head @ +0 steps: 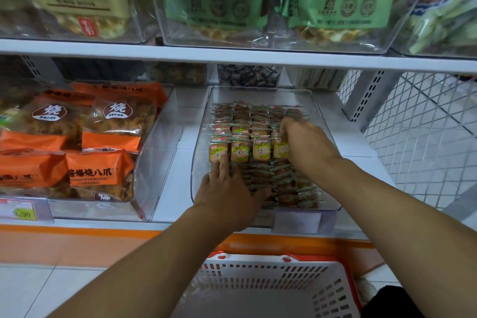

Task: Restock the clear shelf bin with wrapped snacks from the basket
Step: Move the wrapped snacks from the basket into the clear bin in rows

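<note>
The white shelf (pixel 167 204) carries a clear, rigid plastic bin (pixel 325 121) near its front edge, packed with rows of small, crinkly wrapped snacks (pixel 241 151). Below the shelf edge sits a white slotted basket (pixel 322 289) with an orange rim. The left hand (pixel 227 191) lies flat, fingers spread, on the front rows. The right hand (pixel 304 142) curls, fingertips pinching snacks in the right-hand row.

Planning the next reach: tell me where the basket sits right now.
In the head view the white basket with the red rim sits at bottom centre, on the floor below the shelf edge, directly under the clear bin, between the person's forearms.
</note>
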The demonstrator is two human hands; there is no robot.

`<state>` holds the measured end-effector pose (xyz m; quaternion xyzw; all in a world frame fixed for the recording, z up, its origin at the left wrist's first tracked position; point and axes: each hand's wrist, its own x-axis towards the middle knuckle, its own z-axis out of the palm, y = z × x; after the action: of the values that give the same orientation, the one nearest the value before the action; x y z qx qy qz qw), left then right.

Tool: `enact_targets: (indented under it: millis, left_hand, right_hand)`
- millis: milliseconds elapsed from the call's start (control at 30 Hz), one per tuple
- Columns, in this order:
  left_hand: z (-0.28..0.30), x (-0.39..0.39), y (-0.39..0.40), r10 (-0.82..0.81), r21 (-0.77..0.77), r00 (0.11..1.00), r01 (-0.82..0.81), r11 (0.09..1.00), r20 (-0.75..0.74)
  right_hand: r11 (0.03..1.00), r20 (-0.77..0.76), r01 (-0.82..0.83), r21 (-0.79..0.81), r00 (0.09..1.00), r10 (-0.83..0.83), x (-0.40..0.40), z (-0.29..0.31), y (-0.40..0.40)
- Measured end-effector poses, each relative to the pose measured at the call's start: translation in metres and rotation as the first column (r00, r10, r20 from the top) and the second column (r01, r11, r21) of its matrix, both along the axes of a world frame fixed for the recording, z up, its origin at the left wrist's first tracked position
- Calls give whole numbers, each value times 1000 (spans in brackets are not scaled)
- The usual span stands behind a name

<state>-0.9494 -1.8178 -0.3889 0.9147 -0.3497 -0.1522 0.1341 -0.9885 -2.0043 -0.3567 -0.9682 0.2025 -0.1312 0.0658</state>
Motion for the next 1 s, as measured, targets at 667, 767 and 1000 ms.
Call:
enact_targets:
  millis: [667, 767, 1000]
  left_hand:
    - [-7, 8, -1, -57, 50, 998, 57, 997, -2]
    - [-6, 9, -1, -42, 37, 998, 44, 998, -42]
    - [-2, 5, 0, -24, 21, 999, 25, 999, -45]
  right_hand:
    - [989, 172, -143, -49, 974, 149, 39, -29, 50]
    - [986, 135, -164, 19, 978, 160, 38, -33, 49]
    - [989, 60, -137, 56, 989, 134, 36, -33, 45]
